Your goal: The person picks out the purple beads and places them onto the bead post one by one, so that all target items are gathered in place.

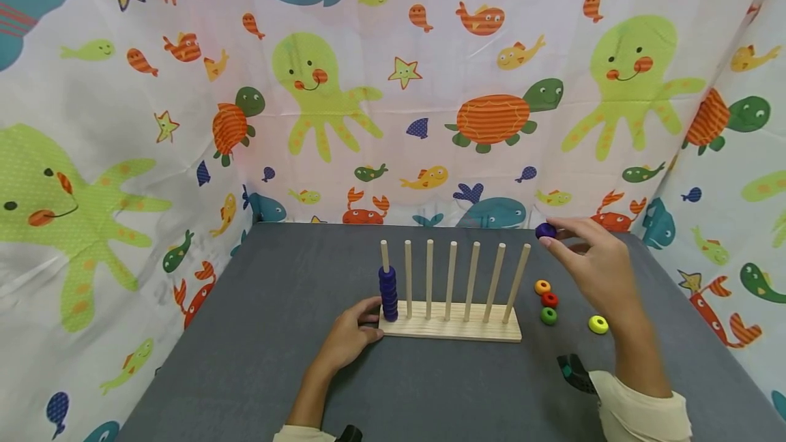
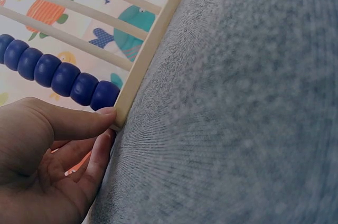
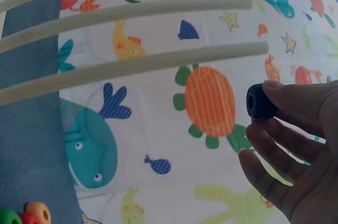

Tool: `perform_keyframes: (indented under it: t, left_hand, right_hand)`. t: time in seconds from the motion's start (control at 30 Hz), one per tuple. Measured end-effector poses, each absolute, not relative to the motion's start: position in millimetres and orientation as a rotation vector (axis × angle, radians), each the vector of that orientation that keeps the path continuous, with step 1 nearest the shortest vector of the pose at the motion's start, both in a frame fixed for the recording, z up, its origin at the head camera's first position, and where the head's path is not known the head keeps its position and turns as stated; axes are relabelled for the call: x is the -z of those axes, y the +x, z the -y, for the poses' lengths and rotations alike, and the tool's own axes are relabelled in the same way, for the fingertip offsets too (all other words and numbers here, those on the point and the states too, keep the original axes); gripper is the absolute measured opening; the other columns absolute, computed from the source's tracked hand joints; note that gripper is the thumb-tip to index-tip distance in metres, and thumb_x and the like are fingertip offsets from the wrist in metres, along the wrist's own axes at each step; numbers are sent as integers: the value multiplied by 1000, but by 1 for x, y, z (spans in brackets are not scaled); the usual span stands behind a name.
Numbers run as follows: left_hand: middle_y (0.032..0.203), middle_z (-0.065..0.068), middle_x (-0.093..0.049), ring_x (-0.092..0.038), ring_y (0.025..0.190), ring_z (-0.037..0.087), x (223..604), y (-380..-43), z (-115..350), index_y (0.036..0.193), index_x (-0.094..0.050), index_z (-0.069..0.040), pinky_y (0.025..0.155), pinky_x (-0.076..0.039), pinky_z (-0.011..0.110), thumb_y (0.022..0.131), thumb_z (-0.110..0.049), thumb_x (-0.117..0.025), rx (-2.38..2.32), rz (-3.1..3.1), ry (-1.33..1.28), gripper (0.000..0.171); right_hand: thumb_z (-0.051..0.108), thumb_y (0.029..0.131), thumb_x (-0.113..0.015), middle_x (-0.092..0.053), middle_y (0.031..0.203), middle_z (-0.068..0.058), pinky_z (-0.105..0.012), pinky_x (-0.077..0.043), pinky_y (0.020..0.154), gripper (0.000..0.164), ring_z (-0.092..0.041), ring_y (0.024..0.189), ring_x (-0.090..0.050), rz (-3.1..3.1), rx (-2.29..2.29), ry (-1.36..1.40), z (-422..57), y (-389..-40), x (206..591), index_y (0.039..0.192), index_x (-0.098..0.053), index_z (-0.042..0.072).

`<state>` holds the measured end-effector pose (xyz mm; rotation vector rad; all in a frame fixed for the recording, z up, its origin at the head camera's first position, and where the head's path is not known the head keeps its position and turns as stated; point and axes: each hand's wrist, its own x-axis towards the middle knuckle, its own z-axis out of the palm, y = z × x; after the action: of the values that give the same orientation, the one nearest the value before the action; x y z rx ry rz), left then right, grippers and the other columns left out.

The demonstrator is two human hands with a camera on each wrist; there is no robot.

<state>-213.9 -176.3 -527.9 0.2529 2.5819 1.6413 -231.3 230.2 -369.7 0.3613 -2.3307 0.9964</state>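
Observation:
A wooden peg rack (image 1: pixel 451 328) stands on the grey table, with several upright pegs in a row. Dark blue beads (image 1: pixel 388 294) are stacked on its leftmost peg, whose top stays bare. At that end my left hand (image 1: pixel 351 336) holds the base's edge between thumb and fingers; the left wrist view shows the thumb (image 2: pixel 87 122) on the base beside the lowest bead. Up past the rightmost peg, my right hand (image 1: pixel 592 261) pinches a single dark blue bead (image 3: pixel 260 102) between thumb and fingertips, clear of the pegs. The bead's hole shows in the right wrist view.
Right of the rack lie an orange bead (image 1: pixel 542 287), a red bead (image 1: pixel 549 300) and a green bead (image 1: pixel 548 316) close together. A yellow bead (image 1: pixel 598 324) lies apart from them. A sea-animal printed curtain (image 1: pixel 393 114) hangs behind the table.

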Motion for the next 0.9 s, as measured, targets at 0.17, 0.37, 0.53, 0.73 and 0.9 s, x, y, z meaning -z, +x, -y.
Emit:
perform_keyframes:
  t: [0.17, 0.37, 0.53, 0.73, 0.9]
  left_hand:
    - [148, 19, -62, -68, 124, 33, 528, -214, 176, 153, -55, -6, 98, -59, 47, 93, 1, -72, -1649, -2575, 255, 63]
    - [149, 19, -61, -67, 125, 33, 526, -213, 176, 153, -55, -7, 98, -59, 46, 94, 2, -72, -1658, -2568, 241, 62]
    - [149, 19, -61, -68, 124, 33, 526, -213, 176, 153, -55, -6, 98, -59, 46, 94, 2, -72, -1654, -2570, 243, 62]
    - [146, 20, -62, -69, 123, 33, 525, -213, 176, 153, -55, -6, 97, -60, 45, 93, 3, -72, -1653, -2560, 241, 62]
    - [146, 20, -62, -69, 122, 33, 525, -213, 176, 153, -55, -5, 96, -60, 45, 93, 4, -72, -1660, -2554, 242, 62]
  right_hand:
    - [13, 96, -80, -72, 127, -12, 1, -43, 86, 41, -3, 103, -61, 2319, -1003, 415, -217, -229, 357, 136, -73, 8]
    - [8, 94, -80, -72, 128, -11, -2, -46, 88, 40, -2, 104, -63, 2280, -1020, 531, -199, -226, 344, 134, -73, 9]
    - [1, 91, -81, -73, 126, -12, -4, -48, 87, 42, -7, 104, -65, 2244, -1011, 647, -184, -227, 337, 132, -74, 6]
    - [-3, 88, -82, -73, 122, -12, -5, -50, 87, 43, -26, 102, -70, 2233, -1009, 749, -166, -230, 333, 129, -74, 3]
    - [-2, 88, -83, -74, 120, -11, -6, -52, 80, 41, -26, 92, -74, 2232, -1022, 822, -151, -231, 331, 127, -75, 4]
